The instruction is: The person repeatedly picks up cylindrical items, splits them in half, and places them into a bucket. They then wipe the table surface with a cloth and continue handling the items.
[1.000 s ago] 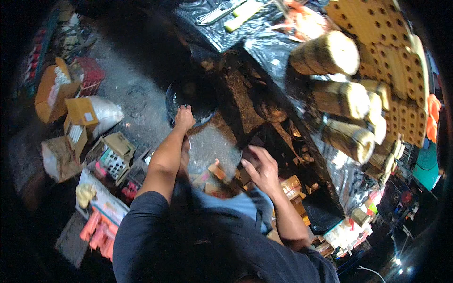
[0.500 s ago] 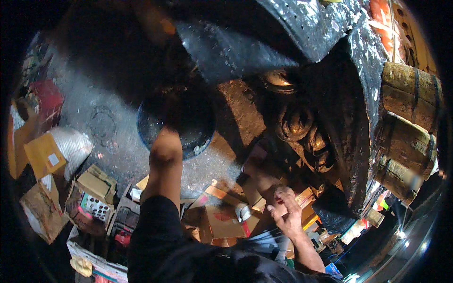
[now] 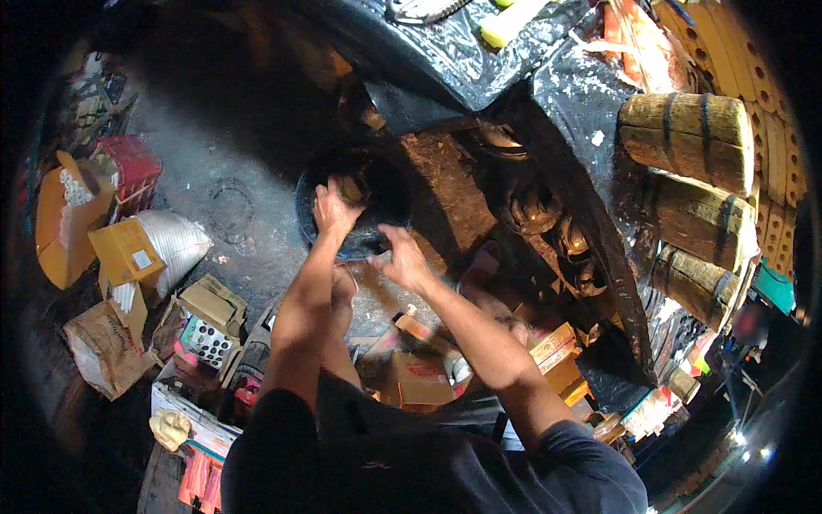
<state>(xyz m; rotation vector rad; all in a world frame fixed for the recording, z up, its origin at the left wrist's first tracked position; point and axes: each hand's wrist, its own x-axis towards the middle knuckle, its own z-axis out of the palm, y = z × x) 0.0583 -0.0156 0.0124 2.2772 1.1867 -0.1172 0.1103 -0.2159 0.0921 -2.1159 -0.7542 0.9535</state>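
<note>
A round dark tub (image 3: pixel 302 214) stands on the floor in front of me, its inside deep in shadow. My left hand (image 3: pixel 334 212) reaches over its near side, fingers closed on a round brownish object (image 3: pixel 354 190) whose exact kind is too dark to make out. By the tub's near right rim is my right hand (image 3: pixel 401 257), thumb and fingers apart, with nothing visible in it.
Several shiny metal pots (image 3: pixel 533 210) sit right of the tub beneath a black plastic sheet (image 3: pixel 629 300). Wooden drum-shaped blocks (image 3: pixel 685 141) lie on the sheet. Cardboard boxes (image 3: pixel 419 381), a white sack (image 3: pixel 175 244) and a red crate (image 3: pixel 128 171) surround me.
My right hand has moved from near my leg up to the tub's rim. The left hand, obscured in shadow before, now shows in the tub gripping the round object. The view has shifted.
</note>
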